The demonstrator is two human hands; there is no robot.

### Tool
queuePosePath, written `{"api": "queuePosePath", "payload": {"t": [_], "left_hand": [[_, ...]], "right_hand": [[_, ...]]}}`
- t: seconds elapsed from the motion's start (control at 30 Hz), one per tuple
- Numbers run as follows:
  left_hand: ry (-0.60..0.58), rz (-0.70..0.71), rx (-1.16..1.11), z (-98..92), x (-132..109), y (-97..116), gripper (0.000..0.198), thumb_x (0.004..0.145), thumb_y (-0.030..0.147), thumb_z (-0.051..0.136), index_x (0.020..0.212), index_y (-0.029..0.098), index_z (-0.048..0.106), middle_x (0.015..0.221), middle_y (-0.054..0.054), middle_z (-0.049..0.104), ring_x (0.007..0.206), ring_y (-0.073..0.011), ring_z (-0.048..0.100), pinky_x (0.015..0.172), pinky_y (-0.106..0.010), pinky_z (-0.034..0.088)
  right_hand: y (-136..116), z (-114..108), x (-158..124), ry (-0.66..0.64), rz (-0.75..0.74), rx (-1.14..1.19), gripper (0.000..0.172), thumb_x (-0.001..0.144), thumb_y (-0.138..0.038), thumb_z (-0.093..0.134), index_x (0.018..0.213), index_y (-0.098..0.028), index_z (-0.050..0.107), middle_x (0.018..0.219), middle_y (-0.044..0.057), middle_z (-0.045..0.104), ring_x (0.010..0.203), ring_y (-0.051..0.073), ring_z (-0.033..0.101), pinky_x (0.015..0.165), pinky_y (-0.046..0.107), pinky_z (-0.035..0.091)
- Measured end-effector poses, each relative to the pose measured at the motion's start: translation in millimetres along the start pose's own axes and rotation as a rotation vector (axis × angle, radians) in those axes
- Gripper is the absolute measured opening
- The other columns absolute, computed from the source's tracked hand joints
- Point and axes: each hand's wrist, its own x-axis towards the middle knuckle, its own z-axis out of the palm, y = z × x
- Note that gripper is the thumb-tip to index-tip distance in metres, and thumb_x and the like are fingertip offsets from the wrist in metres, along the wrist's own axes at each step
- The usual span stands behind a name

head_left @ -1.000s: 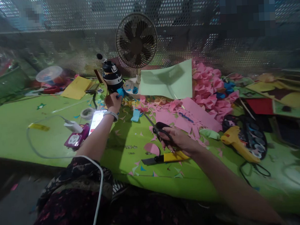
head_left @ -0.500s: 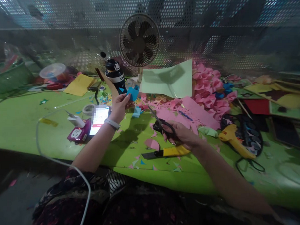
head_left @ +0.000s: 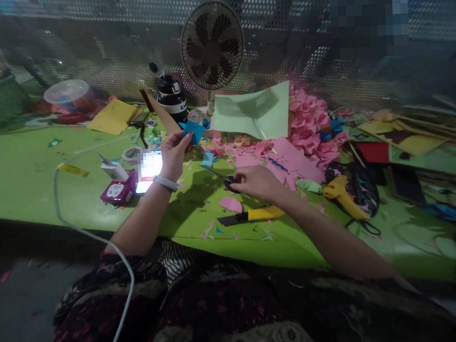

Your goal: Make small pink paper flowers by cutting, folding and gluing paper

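Paper square (head_left: 193, 131) in left hand (head_left: 173, 154) grip

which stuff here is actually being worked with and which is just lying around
In use: blue paper piece pinched in the left hand; black scissors gripped in the right hand.
Lying about: yellow utility knife, glue gun, fan, phone, pink paper flowers, pale green sheet.

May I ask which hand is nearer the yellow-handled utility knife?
Right: right hand, gripping black scissors, is just behind the knife; left hand, holding blue paper, is farther back-left.
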Motion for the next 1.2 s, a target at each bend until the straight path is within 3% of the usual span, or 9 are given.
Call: {"api": "queuePosePath", "payload": {"t": [0.17, 0.3, 0.5, 0.73, 0.8, 0.93, 1.0, 1.1, 1.2], "left_hand": [[-0.038, -0.042, -0.103, 5.8, -7, 5, 0.032, 0.071, 0.037, 0.082, 0.090, 0.021, 0.062, 0.077, 0.002, 0.069, 0.066, -0.0111, 0.066, 0.064, -0.023, 0.054], [-0.096, -0.197, -0.184, 15.4, -18, 3, 0.031, 0.071, 0.030, 0.081, 0.090, 0.022, 0.057, 0.077, 0.004, 0.067, 0.065, -0.0105, 0.067, 0.070, -0.026, 0.058], [-0.187, -0.297, -0.248, 22.7, -30, 5, 0.026, 0.075, 0.022, 0.077, 0.088, 0.022, 0.055, 0.081, 0.005, 0.067, 0.066, -0.0091, 0.067, 0.077, -0.028, 0.059], [-0.209, -0.336, -0.221, 26.0, -34, 4, 0.024, 0.077, 0.026, 0.078, 0.091, 0.022, 0.059, 0.081, 0.003, 0.069, 0.075, -0.0126, 0.071, 0.081, -0.031, 0.059], [-0.221, -0.350, -0.231, 26.7, -36, 5, 0.023, 0.076, 0.027, 0.078, 0.088, 0.021, 0.059, 0.080, 0.003, 0.068, 0.076, -0.0134, 0.071, 0.083, -0.032, 0.059], [-0.306, -0.411, -0.271, 28.8, -42, 10, 0.021, 0.075, 0.024, 0.079, 0.082, 0.018, 0.060, 0.077, 0.003, 0.067, 0.070, -0.0102, 0.068, 0.081, -0.030, 0.058], [-0.367, -0.455, -0.277, 31.2, -48, 12, 0.019, 0.074, 0.022, 0.080, 0.082, 0.017, 0.062, 0.077, 0.002, 0.067, 0.067, -0.0086, 0.066, 0.077, -0.027, 0.058], [-0.440, -0.507, -0.263, 36.1, -59, 13, 0.021, 0.072, 0.022, 0.082, 0.082, 0.015, 0.064, 0.078, 0.001, 0.067, 0.067, -0.0079, 0.064, 0.070, -0.022, 0.056], [-0.488, -0.573, -0.273, 39.9, -67, 11, 0.024, 0.070, 0.023, 0.084, 0.079, 0.014, 0.064, 0.077, 0.001, 0.067, 0.068, -0.0081, 0.064, 0.070, -0.022, 0.055]], "right_hand": [[-20, 14, 26, -0.043, -0.042, -0.215, 0.025, 0.090, -0.037, 0.060, 0.092, -0.015, 0.071, 0.087, 0.010, 0.073, 0.077, 0.021, 0.065, 0.057, 0.027, 0.035], [-24, 22, 26, -0.056, -0.096, -0.361, 0.021, 0.092, -0.024, 0.056, 0.106, -0.015, 0.069, 0.099, 0.012, 0.074, 0.089, 0.025, 0.068, 0.063, 0.029, 0.041], [-27, 26, 19, -0.031, -0.233, -0.397, 0.026, 0.095, -0.018, 0.049, 0.112, -0.016, 0.069, 0.107, 0.012, 0.073, 0.094, 0.025, 0.069, 0.069, 0.031, 0.045], [-29, 35, 19, -0.075, -0.222, -0.406, 0.024, 0.095, -0.015, 0.050, 0.104, -0.014, 0.072, 0.099, 0.015, 0.074, 0.090, 0.024, 0.069, 0.068, 0.030, 0.045], [-24, 31, 14, 0.018, -0.242, -0.334, 0.029, 0.098, -0.019, 0.045, 0.113, -0.015, 0.070, 0.104, 0.013, 0.073, 0.088, 0.022, 0.067, 0.068, 0.029, 0.044], [-6, 16, 2, 0.322, -0.211, -0.226, 0.042, 0.103, -0.029, 0.038, 0.139, -0.015, 0.054, 0.118, 0.015, 0.067, 0.097, 0.022, 0.063, 0.071, 0.028, 0.046], [6, 13, 0, 0.379, -0.238, -0.216, 0.045, 0.101, -0.031, 0.044, 0.144, -0.018, 0.051, 0.122, 0.015, 0.065, 0.101, 0.023, 0.062, 0.072, 0.028, 0.046], [25, 21, 0, 0.428, -0.351, -0.139, 0.036, 0.099, -0.032, 0.050, 0.131, -0.021, 0.064, 0.107, 0.011, 0.068, 0.091, 0.021, 0.063, 0.069, 0.028, 0.048], [38, 32, -1, 0.570, -0.487, 0.015, 0.027, 0.098, -0.030, 0.052, 0.112, -0.022, 0.073, 0.092, 0.008, 0.068, 0.082, 0.018, 0.063, 0.067, 0.027, 0.050]]}}
